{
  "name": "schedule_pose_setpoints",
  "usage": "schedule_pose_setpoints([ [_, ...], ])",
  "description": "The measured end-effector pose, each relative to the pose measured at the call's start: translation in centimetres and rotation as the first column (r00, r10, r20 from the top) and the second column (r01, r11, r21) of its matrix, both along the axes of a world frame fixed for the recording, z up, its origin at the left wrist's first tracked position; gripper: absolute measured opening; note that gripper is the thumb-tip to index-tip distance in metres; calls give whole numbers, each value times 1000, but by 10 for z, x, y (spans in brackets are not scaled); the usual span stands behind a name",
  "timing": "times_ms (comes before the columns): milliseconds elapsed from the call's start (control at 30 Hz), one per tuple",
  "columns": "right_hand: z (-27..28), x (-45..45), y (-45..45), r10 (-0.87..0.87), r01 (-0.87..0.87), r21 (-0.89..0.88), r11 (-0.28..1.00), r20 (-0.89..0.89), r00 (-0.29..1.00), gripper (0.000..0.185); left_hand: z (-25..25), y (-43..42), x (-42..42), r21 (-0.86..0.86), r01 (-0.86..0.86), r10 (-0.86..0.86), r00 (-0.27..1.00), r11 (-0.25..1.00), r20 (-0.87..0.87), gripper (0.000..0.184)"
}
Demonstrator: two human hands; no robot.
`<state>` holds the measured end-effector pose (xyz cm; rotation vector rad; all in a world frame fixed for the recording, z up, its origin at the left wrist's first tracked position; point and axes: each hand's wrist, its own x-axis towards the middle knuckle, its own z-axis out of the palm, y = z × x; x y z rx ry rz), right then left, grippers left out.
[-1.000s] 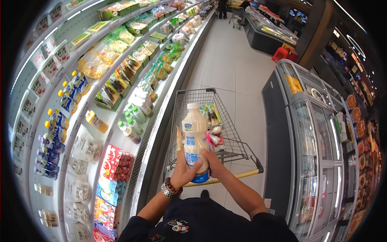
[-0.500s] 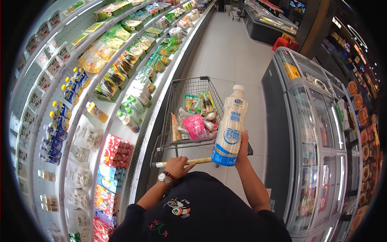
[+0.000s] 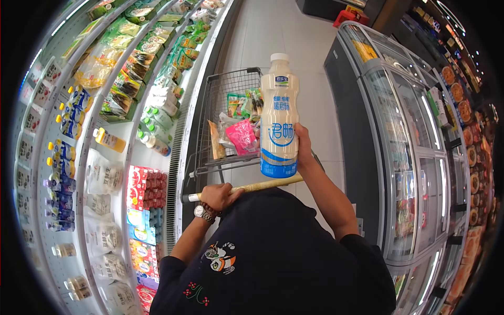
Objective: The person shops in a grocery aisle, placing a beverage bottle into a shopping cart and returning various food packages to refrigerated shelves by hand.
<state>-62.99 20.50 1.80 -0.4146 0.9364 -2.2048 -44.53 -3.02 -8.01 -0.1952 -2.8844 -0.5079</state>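
Observation:
My right hand (image 3: 304, 147) grips a large drink bottle (image 3: 279, 115) from its right side. The bottle stands upright, with a white cap, a cream-coloured body and blue print facing me. Its far side and most of my fingers are hidden behind it. My left hand (image 3: 219, 197) is wrapped round the cart handle (image 3: 254, 187), a watch and a bracelet on the wrist. Beyond the handle is the wire shopping cart (image 3: 209, 86), partly covered by the bottle. Inside lie a pink packet (image 3: 242, 136), a green packet (image 3: 237, 104) and other bagged goods.
A long chilled shelf (image 3: 181, 105) runs along the left, stocked with bottles, bags and red packs (image 3: 147, 189). Glass-topped freezers (image 3: 404, 131) line the right. Grey floor tiles (image 3: 315, 84) stretch between them, with a red object (image 3: 350, 17) at the far end.
The bottle in my right hand has moved up and left in view and now stands straighter. My left hand stays on the handle. The view has tilted downward.

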Motion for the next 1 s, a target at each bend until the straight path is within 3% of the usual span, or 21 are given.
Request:
schedule_pose_setpoints([
  [133, -19, 11, -26, -62, 63, -6, 998, 134, 989, 66, -1, -13, 16, 68, 13, -10, 999, 998, -43, 49],
  [533, -42, 76, -104, -48, 47, 10, 999, 145, 988, 77, -6, -113, 57, 28, 70, -65, 988, 997, -141, 53],
  [933, -69, 107, -125, -43, 34, 58, 998, 165, 985, 76, -6, -137, 97, 74, 87, -78, 990, 994, -115, 48],
  [1000, -75, 106, -125, -32, 15, 91, 996, 180, 983, 83, -2, -138, 98, 88, 75, -68, 994, 993, -82, 45],
])
